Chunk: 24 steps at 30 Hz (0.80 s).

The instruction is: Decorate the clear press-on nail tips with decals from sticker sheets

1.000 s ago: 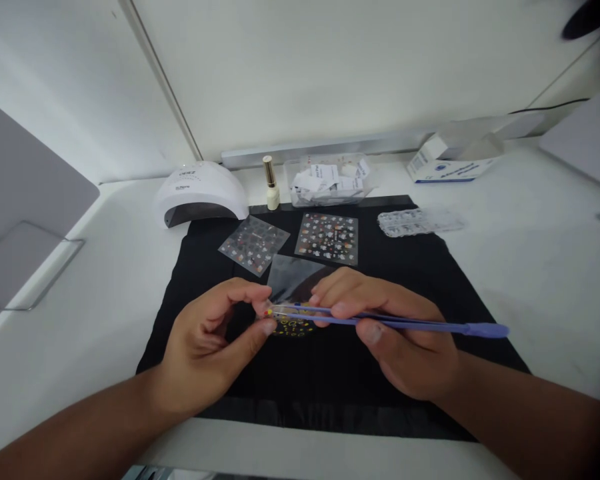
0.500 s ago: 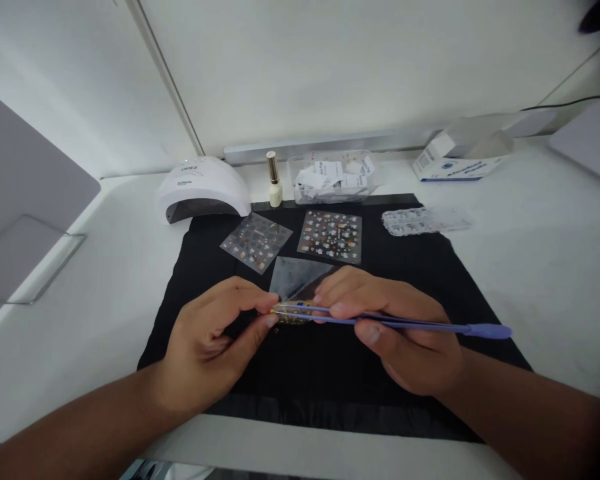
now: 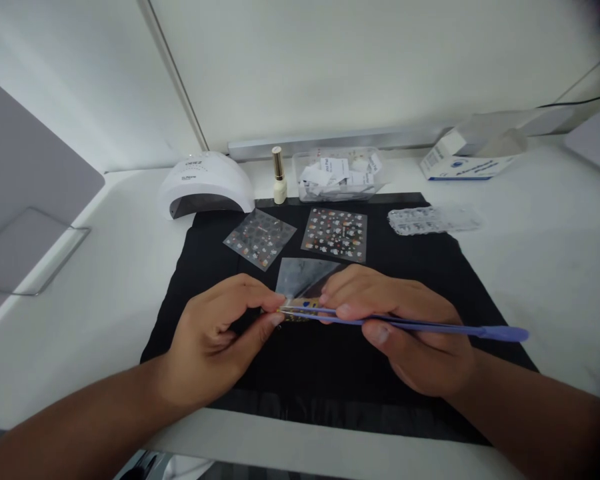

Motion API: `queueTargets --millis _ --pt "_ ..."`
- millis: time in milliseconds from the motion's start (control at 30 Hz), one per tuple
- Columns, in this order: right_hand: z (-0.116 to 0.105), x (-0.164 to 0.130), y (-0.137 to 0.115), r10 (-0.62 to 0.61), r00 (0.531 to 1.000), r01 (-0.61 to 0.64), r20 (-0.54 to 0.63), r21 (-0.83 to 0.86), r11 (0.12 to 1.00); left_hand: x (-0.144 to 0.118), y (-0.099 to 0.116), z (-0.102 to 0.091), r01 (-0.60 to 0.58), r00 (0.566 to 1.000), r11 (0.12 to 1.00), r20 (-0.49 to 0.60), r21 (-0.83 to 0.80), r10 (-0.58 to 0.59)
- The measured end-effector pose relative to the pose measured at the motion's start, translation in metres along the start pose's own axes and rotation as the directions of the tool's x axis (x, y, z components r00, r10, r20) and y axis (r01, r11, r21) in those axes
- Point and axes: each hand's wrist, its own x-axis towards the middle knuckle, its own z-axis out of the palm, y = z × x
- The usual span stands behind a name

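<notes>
We grip the tweezers (image 3: pixel 430 327) above the black mat (image 3: pixel 330 380), our right hand (image 3: pixel 420 357) closed around their legs. Their long axis lies nearly level: tips toward nine o'clock, joined end just past three. They are slim, purple-blue, silvery at the tips. At those tips our left hand (image 3: pixel 213 340) has thumb and forefinger almost together; we cannot tell what they pinch.

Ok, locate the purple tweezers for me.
In the head view, the purple tweezers are in the right hand, mostly right of centre, tips at the left hand.
</notes>
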Motion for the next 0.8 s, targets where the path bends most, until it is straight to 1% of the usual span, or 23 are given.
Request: queueTargets --millis 233,433,633,700,800 --pt "-0.0004 0.0022 0.0001 -0.04 0.999 0.04 -0.002 0.013 0.999 0.0 0.0005 0.0006 0.011 1.0 1.0 0.001 -0.027 -0.011" --pt "0.0008 0.0019 -0.0009 -0.047 0.999 0.047 -0.008 0.009 0.999 -0.0013 0.0001 -0.0002 0.075 0.997 0.997 0.007 -0.032 -0.075" --pt "0.0019 0.0006 -0.0024 0.003 1.0 -0.001 -0.021 0.074 0.997 -0.0013 0.0012 -0.0001 0.181 0.983 0.972 0.02 -0.151 -0.181" --pt "0.0023 -0.0001 -0.0023 0.034 0.998 -0.028 -0.056 0.108 0.994 -0.0007 0.0015 0.0005 0.195 0.981 0.963 0.02 -0.184 -0.195" --pt "0.0032 0.0005 -0.0019 0.104 0.985 -0.077 -0.14 0.186 0.979 0.0009 0.0007 0.0013 0.228 0.972 0.95 -0.003 -0.214 -0.234"
